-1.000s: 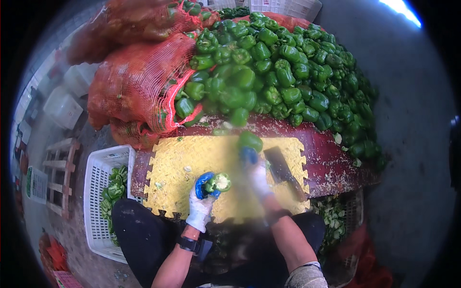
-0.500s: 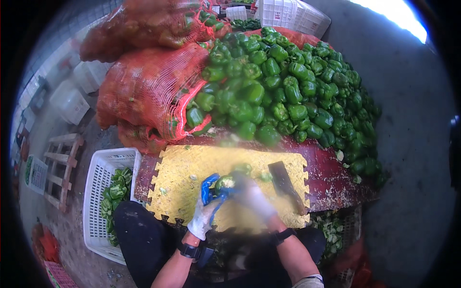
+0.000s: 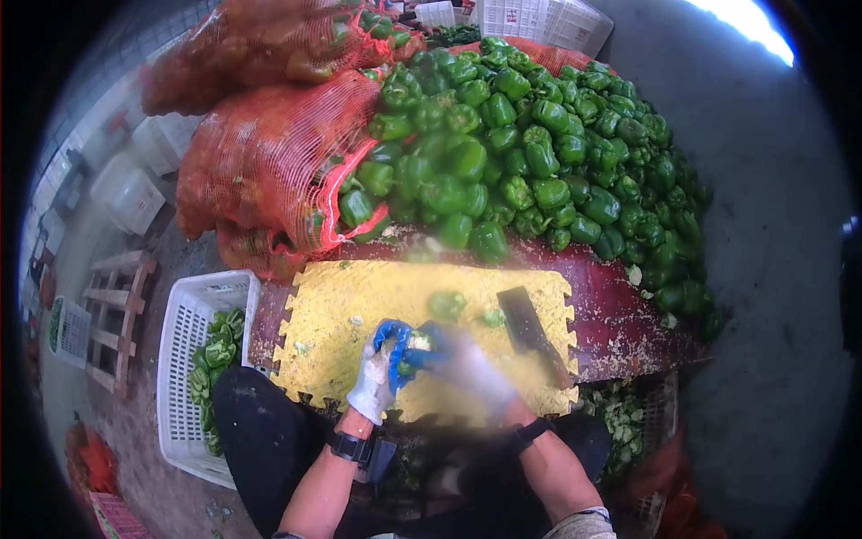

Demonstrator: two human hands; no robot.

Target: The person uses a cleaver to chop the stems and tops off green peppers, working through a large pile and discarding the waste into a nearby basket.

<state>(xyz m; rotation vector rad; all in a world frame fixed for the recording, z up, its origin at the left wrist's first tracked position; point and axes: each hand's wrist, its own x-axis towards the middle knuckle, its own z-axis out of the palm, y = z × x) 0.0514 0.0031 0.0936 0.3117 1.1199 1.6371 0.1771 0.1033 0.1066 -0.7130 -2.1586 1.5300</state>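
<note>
My left hand, in a white glove with blue fingers, is closed around a green bell pepper whose pale inside shows at the top. From the right, my right hand, gloved alike, reaches to the same pepper. It is blurred, and its fingers cannot be made out clearly. Both hands are over a yellow foam mat. On the mat, beyond the hands, lie a green pepper piece and a smaller green scrap. A dark flat blade rests at the mat's right side.
A large heap of green bell peppers rises behind the mat on a dark red board. Red mesh sacks stand at the far left. Left of my knee is a white crate holding peppers; another crate with pale scraps sits at right.
The pepper in my left hand has turned, and my fingers have shifted around it. My right hand stays beside it. The view has shifted slightly.
</note>
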